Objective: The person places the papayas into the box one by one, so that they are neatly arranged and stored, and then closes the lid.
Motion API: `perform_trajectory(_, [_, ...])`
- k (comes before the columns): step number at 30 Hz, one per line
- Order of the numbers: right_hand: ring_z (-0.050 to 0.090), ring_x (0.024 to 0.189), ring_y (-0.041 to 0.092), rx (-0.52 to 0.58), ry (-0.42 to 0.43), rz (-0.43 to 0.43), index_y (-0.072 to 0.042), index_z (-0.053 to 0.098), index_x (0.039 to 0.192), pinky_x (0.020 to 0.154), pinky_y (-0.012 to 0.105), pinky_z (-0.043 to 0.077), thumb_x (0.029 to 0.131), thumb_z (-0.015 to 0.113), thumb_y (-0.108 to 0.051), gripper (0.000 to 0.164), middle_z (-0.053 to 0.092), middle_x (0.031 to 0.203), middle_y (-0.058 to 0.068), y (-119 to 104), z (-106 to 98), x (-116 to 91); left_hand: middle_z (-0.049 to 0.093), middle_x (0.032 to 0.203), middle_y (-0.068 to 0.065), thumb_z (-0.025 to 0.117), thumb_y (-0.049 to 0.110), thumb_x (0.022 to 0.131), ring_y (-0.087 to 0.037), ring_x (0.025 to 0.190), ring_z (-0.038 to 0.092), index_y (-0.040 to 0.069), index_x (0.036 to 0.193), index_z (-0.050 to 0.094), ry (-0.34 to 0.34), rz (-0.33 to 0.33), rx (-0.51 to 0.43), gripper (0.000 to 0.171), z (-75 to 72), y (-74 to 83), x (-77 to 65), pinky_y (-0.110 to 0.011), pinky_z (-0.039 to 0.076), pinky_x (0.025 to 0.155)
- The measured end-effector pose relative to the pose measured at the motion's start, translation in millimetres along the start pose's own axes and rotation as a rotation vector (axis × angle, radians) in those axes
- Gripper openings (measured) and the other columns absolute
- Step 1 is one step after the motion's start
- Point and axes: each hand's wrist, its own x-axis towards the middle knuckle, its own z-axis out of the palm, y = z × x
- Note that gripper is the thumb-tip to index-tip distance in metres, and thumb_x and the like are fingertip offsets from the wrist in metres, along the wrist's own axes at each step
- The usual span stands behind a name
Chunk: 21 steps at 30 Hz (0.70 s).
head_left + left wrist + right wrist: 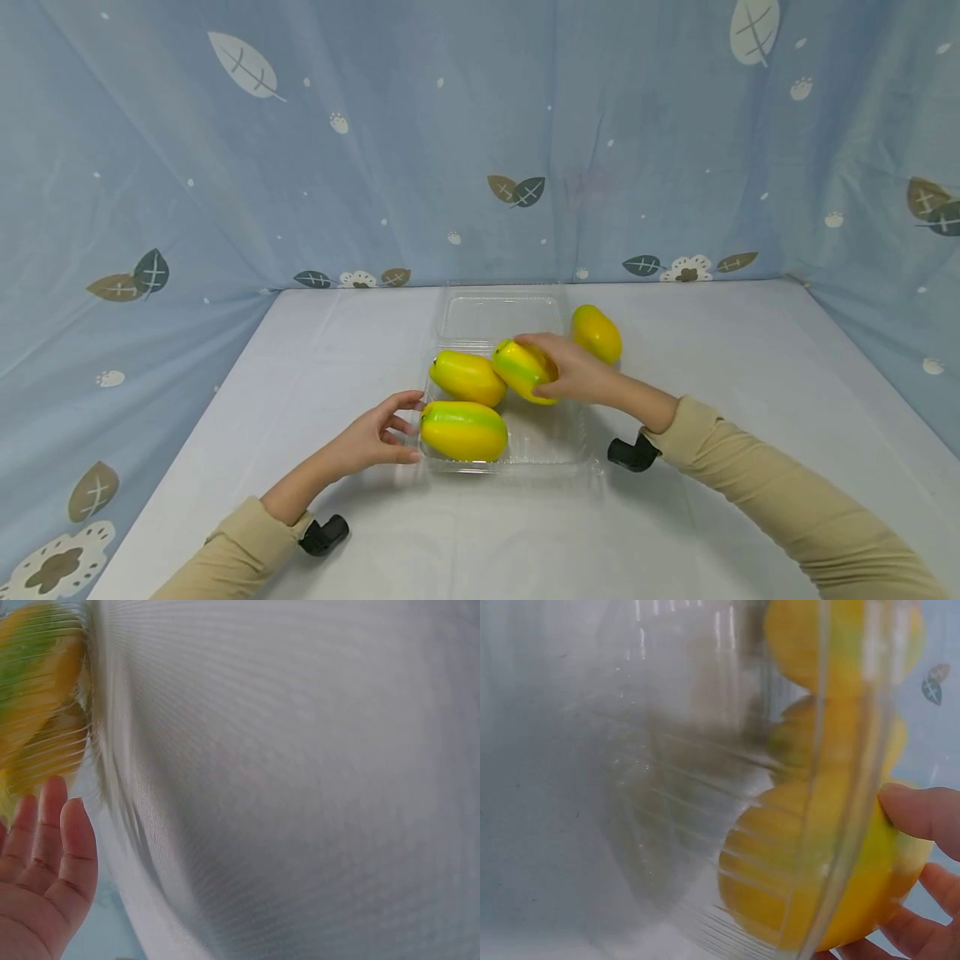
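A clear plastic clamshell box (551,446) lies with its lid folded back on the white table. Two yellow-green mangoes sit in its left half, a rear mango (468,377) and a front mango (463,432). My right hand (573,367) grips a third mango (522,371) over the right half of the box, thumb and fingers round it, as the right wrist view also shows through the box wall. Fingers spread, my left hand (378,433) is at the box's left side, its fingertips right at the wall beside the front mango.
Another mango (597,334) lies on the table to the right of the box lid (502,317). A blue leaf-print curtain (420,150) hangs behind the table and along both sides. A black wrist camera (633,452) sits by the right sleeve.
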Motion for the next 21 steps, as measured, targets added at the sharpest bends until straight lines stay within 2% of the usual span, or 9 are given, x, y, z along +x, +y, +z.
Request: perform_trajectory(21, [0.038, 0.124, 0.036, -0.013, -0.021, -0.004, 0.001, 0.035, 0.137, 0.102, 0.051, 0.031, 0.074, 0.072, -0.004, 0.073, 0.041, 0.136, 0.020, 6.7, 5.9, -6.2, 0.039, 0.135, -0.018, 0.072, 0.017, 0.079, -0.028, 0.103, 0.051, 0.004, 0.140, 0.029, 0.006, 0.006, 0.010, 0.075, 0.6, -0.7, 0.3, -0.027, 0.048, 0.080])
